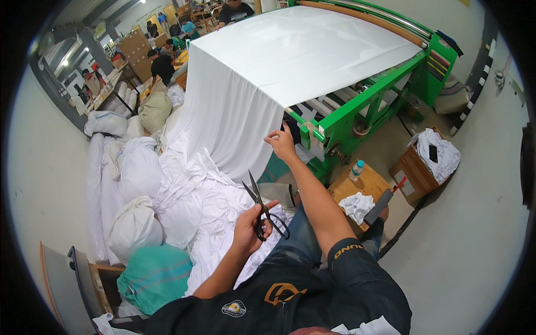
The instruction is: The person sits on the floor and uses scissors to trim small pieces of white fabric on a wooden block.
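My left hand [251, 228] is closed round the handles of black scissors [258, 207], whose blades point up and away, slightly parted. My right hand [282, 143] is raised at the near side edge of a wide white cloth [234, 117]. Its fingers look partly spread, with the fingertips in front of the cloth; whether they touch it cannot be told. The cloth lies over the top of a green-framed roller machine [357, 106] and hangs down its left side. Below, it runs into a big heap of loose white fabric [206, 206] at my left.
A wooden stool [340, 187] at right carries a bottle [356, 170] and white scraps [358, 207]. Beyond it is a carton [416, 174] stuffed with white cloth. White sacks [134, 226] and a green sack [156, 276] line the left wall. Several people sit farther back.
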